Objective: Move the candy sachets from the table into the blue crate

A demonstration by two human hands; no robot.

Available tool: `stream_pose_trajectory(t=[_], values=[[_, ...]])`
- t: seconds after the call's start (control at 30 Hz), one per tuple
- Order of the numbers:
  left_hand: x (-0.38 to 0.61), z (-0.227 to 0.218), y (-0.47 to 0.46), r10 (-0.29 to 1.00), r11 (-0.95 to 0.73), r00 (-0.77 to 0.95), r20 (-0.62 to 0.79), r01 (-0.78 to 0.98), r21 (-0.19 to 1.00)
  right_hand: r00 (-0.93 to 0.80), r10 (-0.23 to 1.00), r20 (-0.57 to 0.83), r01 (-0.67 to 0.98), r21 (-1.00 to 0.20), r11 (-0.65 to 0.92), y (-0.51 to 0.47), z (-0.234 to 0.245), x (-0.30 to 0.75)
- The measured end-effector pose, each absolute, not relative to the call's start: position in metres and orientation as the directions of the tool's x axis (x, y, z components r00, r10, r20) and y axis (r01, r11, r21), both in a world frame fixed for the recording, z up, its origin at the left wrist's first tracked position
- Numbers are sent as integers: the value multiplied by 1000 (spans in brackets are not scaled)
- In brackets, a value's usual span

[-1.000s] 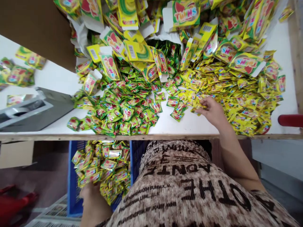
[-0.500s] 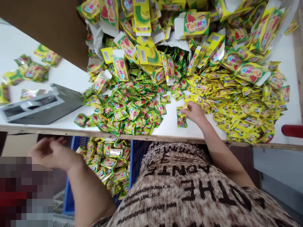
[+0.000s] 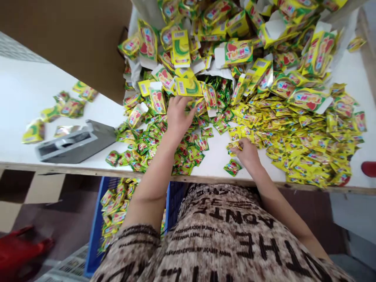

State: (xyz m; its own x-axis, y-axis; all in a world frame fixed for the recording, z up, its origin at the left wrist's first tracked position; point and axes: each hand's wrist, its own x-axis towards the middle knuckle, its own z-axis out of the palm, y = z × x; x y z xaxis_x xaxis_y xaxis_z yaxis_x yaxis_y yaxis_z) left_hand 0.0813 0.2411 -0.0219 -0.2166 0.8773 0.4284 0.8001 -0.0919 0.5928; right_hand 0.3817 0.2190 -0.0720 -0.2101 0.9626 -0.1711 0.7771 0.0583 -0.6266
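Note:
My left hand (image 3: 179, 116) reaches over the pile of green candy sachets (image 3: 147, 137). Its fingertips are at the lower edge of a yellow candy box (image 3: 188, 87), and the thumb stands apart from the fingers. Whether the fingers grip the box, I cannot tell for sure. Lower and to the right, my right hand (image 3: 249, 154) pinches a small yellow candy sachet (image 3: 234, 147) above the white tabletop. Just below it lies a single green sachet (image 3: 233, 167). The large pile of yellow sachets (image 3: 308, 145) spreads to the right of that hand.
Many open candy boxes (image 3: 237, 53) are heaped at the back. A grey metal stand (image 3: 79, 145) and a big brown carton (image 3: 79, 43) occupy the left side. Under the table edge, a blue crate (image 3: 98, 235) holds filled boxes. A red handle (image 3: 368, 169) lies at right.
My left hand has swung from beside the table edge up to the boxes. My right hand has shifted slightly; the green sachet now lies apart below the yellow one. The view has moved somewhat.

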Motion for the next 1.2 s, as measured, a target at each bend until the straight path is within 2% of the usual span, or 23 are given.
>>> stream_pose_trajectory(t=[0.1,0.23,0.33,0.43,0.53,0.63,0.7,0.83,0.93,1.07,1.2], values=[[84,-40,265,904,-100,-173,390,802,589,-204,969,-136,850,-516,107,213,-66,381],[99,-61,282,918,-46,-221,330,766,641,-199,967,-161,914,-386,124,208,-57,385],[109,-55,266,943,-11,-218,251,734,680,-270,948,-169,912,-360,196,204,-56,390],[120,-38,228,972,58,-212,104,642,764,-340,931,-128,863,-436,255,204,-57,395],[136,-32,185,987,156,-109,-122,401,903,-280,955,-97,755,-636,157,209,-51,398],[158,-42,158,965,252,57,-255,53,966,-152,988,38,529,-841,114,215,-34,395],[172,-52,149,950,305,92,-300,-52,951,-127,978,164,436,-877,203,217,-23,388],[190,-59,143,952,294,104,-289,-28,956,-250,910,330,446,-795,411,216,-14,375],[192,-56,140,965,254,49,-257,68,965,-323,883,341,428,-779,457,216,-18,375],[192,-53,137,978,206,-40,-202,182,961,-463,862,208,438,-792,426,223,-17,383],[202,-58,132,981,184,24,-194,222,957,-694,720,3,510,-704,494,230,-3,387]])
